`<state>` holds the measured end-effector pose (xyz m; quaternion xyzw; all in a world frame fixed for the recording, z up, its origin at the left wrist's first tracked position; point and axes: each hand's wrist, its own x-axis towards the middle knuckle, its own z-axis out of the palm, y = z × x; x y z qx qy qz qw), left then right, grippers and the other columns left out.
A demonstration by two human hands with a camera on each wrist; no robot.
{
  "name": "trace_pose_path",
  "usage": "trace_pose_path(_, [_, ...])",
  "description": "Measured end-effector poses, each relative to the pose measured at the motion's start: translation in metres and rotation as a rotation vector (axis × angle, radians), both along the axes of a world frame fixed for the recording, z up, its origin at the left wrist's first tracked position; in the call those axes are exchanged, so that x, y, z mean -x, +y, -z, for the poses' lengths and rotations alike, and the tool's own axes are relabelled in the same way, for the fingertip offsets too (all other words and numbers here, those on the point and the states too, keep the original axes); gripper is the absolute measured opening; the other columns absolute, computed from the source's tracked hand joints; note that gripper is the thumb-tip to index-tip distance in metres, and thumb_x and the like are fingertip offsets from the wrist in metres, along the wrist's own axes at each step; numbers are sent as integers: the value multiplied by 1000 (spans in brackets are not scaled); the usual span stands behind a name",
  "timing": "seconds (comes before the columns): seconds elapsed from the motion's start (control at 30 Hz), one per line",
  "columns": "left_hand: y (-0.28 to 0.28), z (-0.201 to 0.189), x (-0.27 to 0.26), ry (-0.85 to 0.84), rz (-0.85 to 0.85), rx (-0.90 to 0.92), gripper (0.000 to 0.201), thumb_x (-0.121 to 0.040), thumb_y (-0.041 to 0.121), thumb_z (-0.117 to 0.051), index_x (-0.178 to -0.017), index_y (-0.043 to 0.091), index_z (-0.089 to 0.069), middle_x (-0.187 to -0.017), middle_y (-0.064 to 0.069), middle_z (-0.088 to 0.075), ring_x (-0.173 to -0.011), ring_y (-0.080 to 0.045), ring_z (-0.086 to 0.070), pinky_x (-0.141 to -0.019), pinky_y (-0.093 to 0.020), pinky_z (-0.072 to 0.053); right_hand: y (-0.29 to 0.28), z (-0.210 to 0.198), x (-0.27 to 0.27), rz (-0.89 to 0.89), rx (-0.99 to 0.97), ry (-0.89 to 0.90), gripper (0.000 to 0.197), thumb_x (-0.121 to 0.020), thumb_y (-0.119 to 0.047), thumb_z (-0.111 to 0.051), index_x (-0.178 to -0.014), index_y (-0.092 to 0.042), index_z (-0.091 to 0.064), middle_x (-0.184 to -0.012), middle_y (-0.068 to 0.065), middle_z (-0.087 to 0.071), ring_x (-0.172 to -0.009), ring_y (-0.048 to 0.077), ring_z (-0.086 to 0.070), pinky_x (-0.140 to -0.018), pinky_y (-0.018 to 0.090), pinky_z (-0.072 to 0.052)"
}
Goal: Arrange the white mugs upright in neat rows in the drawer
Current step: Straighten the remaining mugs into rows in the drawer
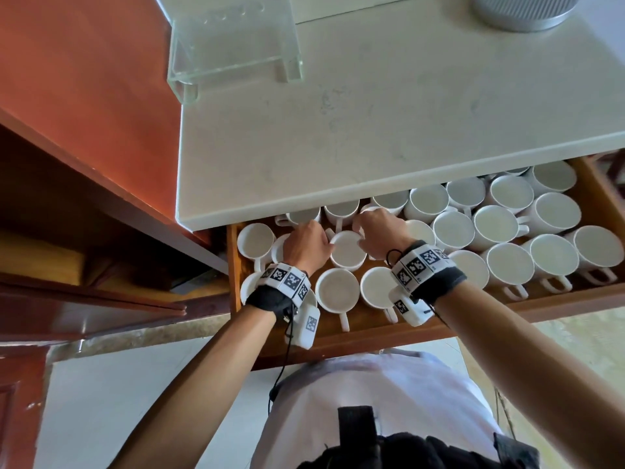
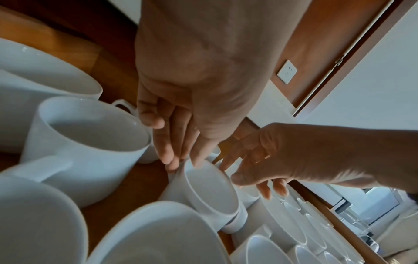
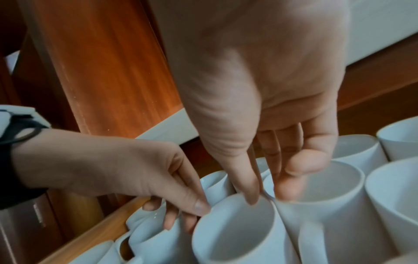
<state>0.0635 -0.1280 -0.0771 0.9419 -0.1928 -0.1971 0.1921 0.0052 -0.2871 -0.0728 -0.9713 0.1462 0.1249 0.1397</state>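
Your left hand (image 1: 306, 243) and right hand (image 1: 378, 230) meet over one upright mug (image 1: 348, 249) in the left part of the open drawer (image 1: 389, 328), in its middle row. Your left thumb and fingers pinch that mug's left rim; your right thumb sits on its right rim, the fingers reaching down past it beside the next mug (image 3: 325, 185). White mugs (image 1: 507, 228) fill the drawer, all upright, under the table (image 1: 372, 123) edge. Both wristbands carry black-and-white square codes; no readable writing shows.

Black wristbands (image 1: 267, 299) with white tag-marked camera blocks (image 1: 419, 262), dangling black cords, white shirt (image 1: 365, 401).
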Motion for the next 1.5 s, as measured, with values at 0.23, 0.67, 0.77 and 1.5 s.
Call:
trace_pose_path(0.23, [-6,7,0,-16,7,-35,22,-85,21,-79,-65,14,-74,-69,-3,-72,-65,-23,-68,-55,-30,-52,4,0,-2,-38,90,-34,22,-86,-7,-64,-104,-16,-73,-106,8,-66,-101,29,-64,-70,32,-46])
trace_pose_path(0.67, [-3,-1,-4,-88,68,-183,21,-87,31,-79,-86,11,-73,-88,-6,-73,-80,-28,-71,-60,-32,-48,6,3,-17,-28,53,-14,12,-88,-13,-66,-93,-21,-75,-119,6,-56,-92,35,-67,-69,42,-57])
trace_pose_path(0.77, [-6,-4,-4,-125,80,-177,15,-91,22,-73,-84,9,-70,-90,-11,-74,-84,-32,-72,-59,-32,-45,6,1,-20,-36,34,0,11,-87,-13,-68,-90,-22,-74,-117,6,-57,-96,35,-66,-69,41,-56])
trace_pose_path(1.5, [-3,-12,-7,-209,116,-275,19,-91,19,-74,-107,9,-68,-105,-12,-71,-95,-34,-70,-74,-41,-58,-4,4,-22,-360,72,-30,43,-88,-28,-70,-130,-29,-62,-144,-6,-50,-119,28,-60,-82,44,-56])
